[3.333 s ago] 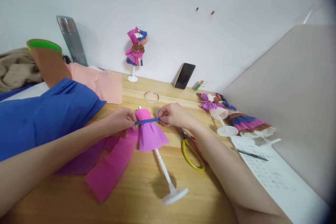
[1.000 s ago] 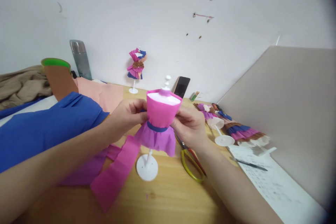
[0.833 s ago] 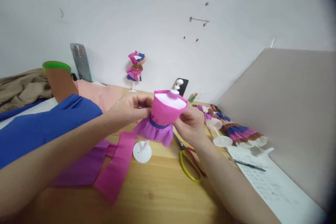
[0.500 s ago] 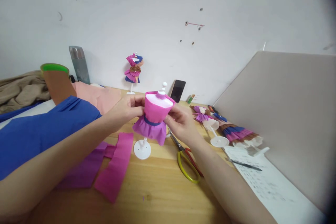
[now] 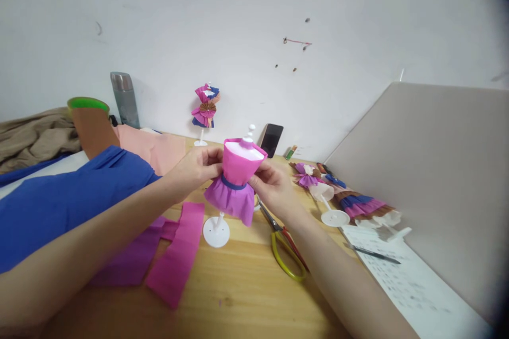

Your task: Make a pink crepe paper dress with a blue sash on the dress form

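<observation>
A small white mannequin stand (image 5: 216,231) wears a pink and purple crepe-paper dress (image 5: 235,183) with a blue band at the waist. It is held upright above the wooden table (image 5: 246,296). My left hand (image 5: 198,164) pinches the dress at its left side near the waist. My right hand (image 5: 272,188) grips it from the right, fingers closed on the paper. Pink and purple crepe strips (image 5: 175,257) lie flat on the table just below my left forearm.
Yellow-handled scissors (image 5: 285,250) lie right of the stand. Dressed mannequins lie at right (image 5: 350,202), one stands at the wall (image 5: 205,108). A phone (image 5: 273,139), steel flask (image 5: 124,98), blue paper (image 5: 67,196), peach paper (image 5: 153,143), printed sheet with pen (image 5: 401,280) and a grey board (image 5: 437,180) surround.
The mannequin went from lying tilted on the table, with the blue strip stretched across its waist, to upright between both hands. In the last second it shifted only slightly.
</observation>
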The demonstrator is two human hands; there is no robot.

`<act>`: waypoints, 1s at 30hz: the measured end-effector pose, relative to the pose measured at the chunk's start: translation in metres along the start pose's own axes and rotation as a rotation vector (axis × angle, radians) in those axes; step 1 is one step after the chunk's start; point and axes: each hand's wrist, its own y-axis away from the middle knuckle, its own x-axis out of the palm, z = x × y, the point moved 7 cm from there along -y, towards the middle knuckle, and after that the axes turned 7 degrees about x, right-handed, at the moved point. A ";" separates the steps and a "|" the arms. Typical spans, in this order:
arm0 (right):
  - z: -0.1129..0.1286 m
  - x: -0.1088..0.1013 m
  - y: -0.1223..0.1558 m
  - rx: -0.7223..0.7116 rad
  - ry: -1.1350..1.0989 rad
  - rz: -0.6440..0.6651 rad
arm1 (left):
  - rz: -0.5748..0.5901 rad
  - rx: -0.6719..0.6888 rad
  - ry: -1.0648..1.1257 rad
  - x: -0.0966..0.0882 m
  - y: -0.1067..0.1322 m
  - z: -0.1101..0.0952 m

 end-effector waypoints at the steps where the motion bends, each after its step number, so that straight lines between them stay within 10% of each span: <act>1: 0.001 -0.001 0.000 -0.002 0.013 -0.002 | 0.002 0.004 -0.008 0.000 0.000 -0.001; 30: -0.004 0.001 -0.003 0.184 -0.110 -0.037 | -0.015 0.048 -0.050 0.006 0.000 -0.004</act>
